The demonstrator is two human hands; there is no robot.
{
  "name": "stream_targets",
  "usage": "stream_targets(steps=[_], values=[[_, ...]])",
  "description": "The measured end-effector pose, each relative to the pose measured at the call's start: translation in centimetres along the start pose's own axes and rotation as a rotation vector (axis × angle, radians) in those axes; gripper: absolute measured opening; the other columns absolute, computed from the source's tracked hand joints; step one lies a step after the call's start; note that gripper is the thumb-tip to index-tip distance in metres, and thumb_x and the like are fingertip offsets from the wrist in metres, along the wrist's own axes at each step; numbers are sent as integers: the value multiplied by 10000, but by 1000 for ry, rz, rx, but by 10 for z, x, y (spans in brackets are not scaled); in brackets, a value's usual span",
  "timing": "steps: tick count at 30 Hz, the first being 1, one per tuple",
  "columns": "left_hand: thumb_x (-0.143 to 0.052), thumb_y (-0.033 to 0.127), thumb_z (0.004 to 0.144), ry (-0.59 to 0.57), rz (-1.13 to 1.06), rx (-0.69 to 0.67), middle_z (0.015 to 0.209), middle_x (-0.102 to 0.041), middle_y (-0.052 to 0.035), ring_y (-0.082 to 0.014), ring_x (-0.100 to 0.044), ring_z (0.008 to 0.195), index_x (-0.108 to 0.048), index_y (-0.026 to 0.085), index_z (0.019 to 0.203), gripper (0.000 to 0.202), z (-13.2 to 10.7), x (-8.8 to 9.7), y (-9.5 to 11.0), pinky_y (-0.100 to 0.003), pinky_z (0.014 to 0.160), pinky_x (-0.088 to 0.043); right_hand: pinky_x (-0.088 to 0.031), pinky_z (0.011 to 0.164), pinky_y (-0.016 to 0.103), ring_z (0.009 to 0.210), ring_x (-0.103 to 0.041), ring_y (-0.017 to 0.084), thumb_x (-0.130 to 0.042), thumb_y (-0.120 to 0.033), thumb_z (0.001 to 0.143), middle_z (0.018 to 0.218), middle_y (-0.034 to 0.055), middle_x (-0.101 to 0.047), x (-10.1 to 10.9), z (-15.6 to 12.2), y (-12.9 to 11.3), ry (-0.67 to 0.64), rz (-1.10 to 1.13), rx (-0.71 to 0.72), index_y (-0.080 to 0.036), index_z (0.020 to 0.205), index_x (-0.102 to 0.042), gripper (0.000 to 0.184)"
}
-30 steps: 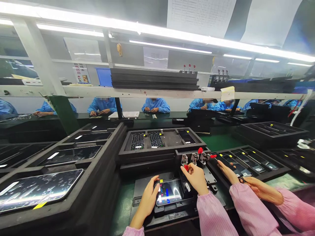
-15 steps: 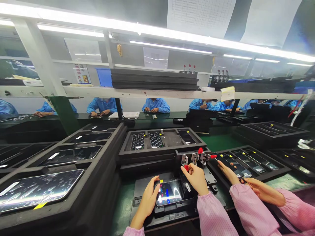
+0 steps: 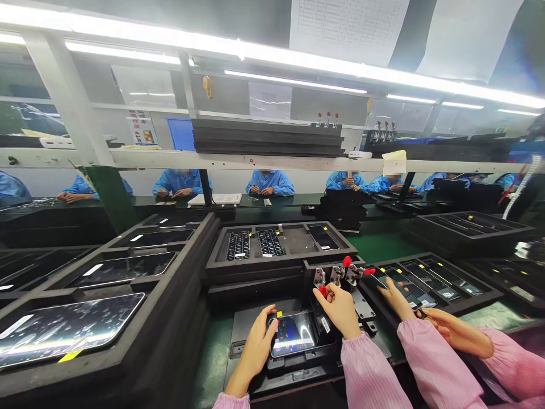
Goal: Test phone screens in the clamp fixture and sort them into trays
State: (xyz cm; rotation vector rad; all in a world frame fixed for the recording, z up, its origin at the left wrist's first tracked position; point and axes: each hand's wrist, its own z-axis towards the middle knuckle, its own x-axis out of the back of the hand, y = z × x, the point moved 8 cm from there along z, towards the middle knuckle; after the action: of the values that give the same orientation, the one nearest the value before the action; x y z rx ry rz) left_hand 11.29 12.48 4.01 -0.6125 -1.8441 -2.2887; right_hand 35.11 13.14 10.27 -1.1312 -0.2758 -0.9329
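Note:
A phone (image 3: 293, 333) with a lit screen lies in a black fixture (image 3: 298, 363) at the bench's near edge. My left hand (image 3: 255, 343) curls round the phone's left edge, thumb on the screen. My right hand (image 3: 339, 311) is closed in a pinch on a red-tipped clamp lever (image 3: 323, 291) at the fixture's back right corner. Further toggle clamps (image 3: 347, 271) with red tips stand just behind it.
A co-worker's two pink-sleeved hands (image 3: 395, 295) reach from the right over a black tray of phones (image 3: 430, 284). Large black trays with screens (image 3: 106, 272) stand at my left, another tray (image 3: 281, 244) straight ahead. Blue-coated people sit beyond the shelf.
My hands stay where they were. The picture on the phone's screen has changed slightly. The co-worker's far hand has shifted a little over the right tray.

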Motion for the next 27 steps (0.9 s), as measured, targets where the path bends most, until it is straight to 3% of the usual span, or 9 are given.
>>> stream_targets(steps=[12,14,16,19,21,24,27], values=[[-356,401,879,2,33,8,1218,-531,-44,-189,-447,1171,-424,234,1204,372,0,-1,-3,-337,1012,-309,-339,467,206,444,-400,76,-535,-569,729,480,-42,-456,0,0,0,23,21,33,-176,593,-508,418],[-353,399,882,-2,35,3,1222,-526,-45,-185,-445,1171,-420,233,1206,371,0,-2,-3,-336,1014,-304,-366,469,204,458,-425,68,-514,-538,771,552,-28,-515,0,-1,-1,33,35,42,-156,676,-560,396],[-352,398,883,0,40,2,1224,-526,-45,-184,-445,1170,-417,235,1209,371,0,-2,-4,-338,1014,-304,-441,550,220,576,-513,78,-482,-462,833,746,1,-586,5,-2,-1,63,52,49,-146,852,-585,333],[-347,393,884,1,45,4,1220,-532,-43,-185,-450,1167,-416,236,1214,371,1,-2,-6,-340,1012,-308,-485,759,327,878,-557,138,-473,-361,871,1058,49,-551,27,-5,4,149,82,56,-165,1073,-526,287],[-343,391,887,1,42,4,1222,-531,-40,-184,-450,1168,-415,233,1217,373,1,-2,-6,-339,1015,-307,-474,809,358,949,-536,156,-464,-357,873,1132,63,-520,48,-5,12,210,101,58,-190,1107,-515,292],[-345,388,888,0,40,3,1229,-526,-42,-184,-446,1173,-419,227,1216,372,1,-3,-6,-343,1020,-305,-481,795,334,923,-536,137,-438,-373,881,1124,62,-529,81,-2,25,272,130,62,-219,1074,-536,265],[-344,391,889,2,63,-1,1226,-528,-46,-184,-449,1170,-422,225,1213,372,1,-3,-5,-344,1013,-318,-498,729,312,829,-569,140,-420,-384,883,947,43,-595,100,2,32,292,159,66,-241,935,-601,237]])
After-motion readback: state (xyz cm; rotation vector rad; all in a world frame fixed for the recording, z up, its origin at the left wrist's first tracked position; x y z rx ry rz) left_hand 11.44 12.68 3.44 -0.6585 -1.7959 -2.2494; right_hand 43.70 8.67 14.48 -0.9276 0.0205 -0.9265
